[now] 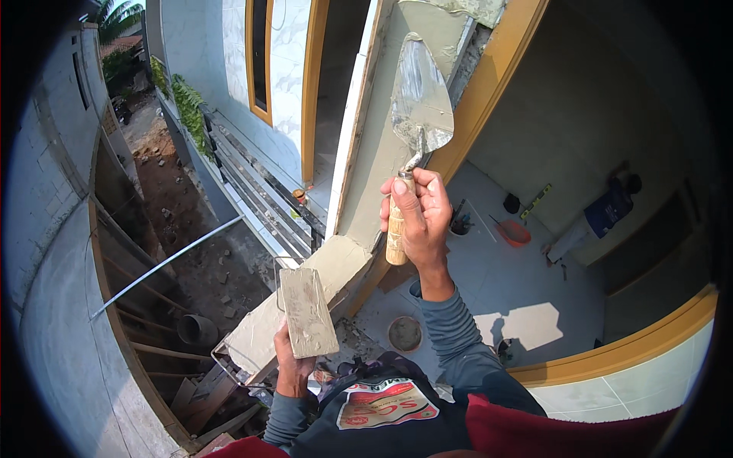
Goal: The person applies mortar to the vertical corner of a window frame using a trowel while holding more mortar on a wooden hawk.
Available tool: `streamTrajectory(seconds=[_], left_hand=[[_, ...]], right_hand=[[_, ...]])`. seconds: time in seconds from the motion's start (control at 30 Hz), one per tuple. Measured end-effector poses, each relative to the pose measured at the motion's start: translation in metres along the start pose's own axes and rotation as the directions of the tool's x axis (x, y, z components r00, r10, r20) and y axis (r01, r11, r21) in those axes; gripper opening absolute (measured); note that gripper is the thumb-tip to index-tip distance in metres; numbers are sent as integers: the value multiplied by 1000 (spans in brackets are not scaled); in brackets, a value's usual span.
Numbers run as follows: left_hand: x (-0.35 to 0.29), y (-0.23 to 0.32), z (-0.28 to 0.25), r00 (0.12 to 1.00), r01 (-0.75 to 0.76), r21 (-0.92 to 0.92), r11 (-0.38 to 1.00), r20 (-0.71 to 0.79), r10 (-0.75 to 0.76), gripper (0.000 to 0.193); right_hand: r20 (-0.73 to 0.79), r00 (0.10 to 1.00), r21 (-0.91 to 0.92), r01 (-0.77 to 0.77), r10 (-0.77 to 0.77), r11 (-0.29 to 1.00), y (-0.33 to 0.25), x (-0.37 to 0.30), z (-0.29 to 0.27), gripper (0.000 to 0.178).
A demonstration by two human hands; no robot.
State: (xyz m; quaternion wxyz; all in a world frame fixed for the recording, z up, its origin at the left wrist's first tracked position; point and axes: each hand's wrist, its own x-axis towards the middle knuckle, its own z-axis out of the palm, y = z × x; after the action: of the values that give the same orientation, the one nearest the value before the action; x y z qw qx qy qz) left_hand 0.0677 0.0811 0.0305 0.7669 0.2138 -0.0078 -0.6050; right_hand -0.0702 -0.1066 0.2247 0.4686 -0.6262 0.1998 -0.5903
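Observation:
My right hand (pixel 420 217) is closed round the wooden handle of a trowel (pixel 422 95). The metal blade points away from me, smeared with grey mortar, over a plastered strip of wall (pixel 374 145); whether it touches the strip I cannot tell. In my left hand (pixel 292 359) is a flat rectangular board (pixel 307 313) coated with mortar. Its underside and most of my gripping fingers are hidden. Behind the board runs a mortar-covered ledge (pixel 259 332), meeting the plastered strip at a corner.
Yellow-brown door frame (pixel 500 69) edges the opening on the right. Inside the room below are another person (pixel 607 214), an orange basin (pixel 513 233), a yellow level (pixel 536 201) and a bucket of mortar (pixel 405 333). On the left, a pale pole (pixel 168 263) crosses above a dirt passage.

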Motion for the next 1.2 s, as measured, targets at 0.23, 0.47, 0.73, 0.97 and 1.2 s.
streamTrajectory(seconds=[0.23,0.47,0.73,0.97,1.2], left_hand=[[0,5,6,1000,-15,25,1000,-9,15,40],[-4,11,5,997,-82,30,996,10,81,38],[-1,12,7,998,-66,1,998,-6,66,39],[-15,23,0,991,-107,-5,994,-81,106,37],[-15,29,-1,995,-83,-40,996,-60,80,37]], right_hand=[[-56,985,58,166,-163,984,9,48,33,26],[-91,984,12,153,-151,988,7,49,37,25],[-120,983,-5,143,-142,990,11,57,24,25],[-352,880,60,361,-319,931,-2,21,18,22],[-152,977,64,164,-153,984,25,21,21,23]])
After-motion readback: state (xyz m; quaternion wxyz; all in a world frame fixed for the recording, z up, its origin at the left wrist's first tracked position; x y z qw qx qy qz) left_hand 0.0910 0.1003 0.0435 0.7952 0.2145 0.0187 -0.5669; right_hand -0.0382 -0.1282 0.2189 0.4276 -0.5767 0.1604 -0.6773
